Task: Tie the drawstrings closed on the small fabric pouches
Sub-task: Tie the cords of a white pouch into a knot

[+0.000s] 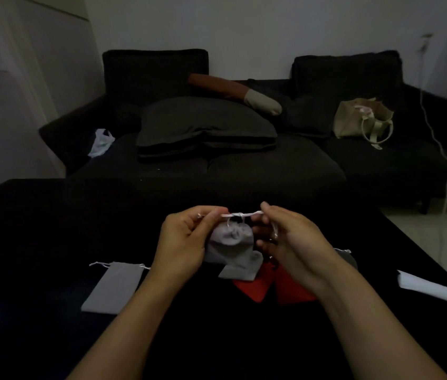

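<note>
A small grey fabric pouch [229, 241] hangs in the air above the black table, its mouth gathered. Its white drawstring [241, 215] runs taut and level between my hands, with a small knot in the middle. My left hand [186, 239] pinches the string's left end. My right hand [290, 239] pinches the right end, and a loose tail hangs by its fingers. Another grey pouch [114, 286] lies flat to the left, strings out at its top. A third grey pouch [240, 267] lies under the held one, over two red pouches [252, 287].
The black table [38, 242] fills the foreground. A folded white sheet [433, 287] lies at its right edge. A further grey pouch [347, 256] peeks out behind my right wrist. Beyond stands a dark sofa [244, 165] with cushions, a beige tote bag [362, 120] and a white plastic bag [101, 142].
</note>
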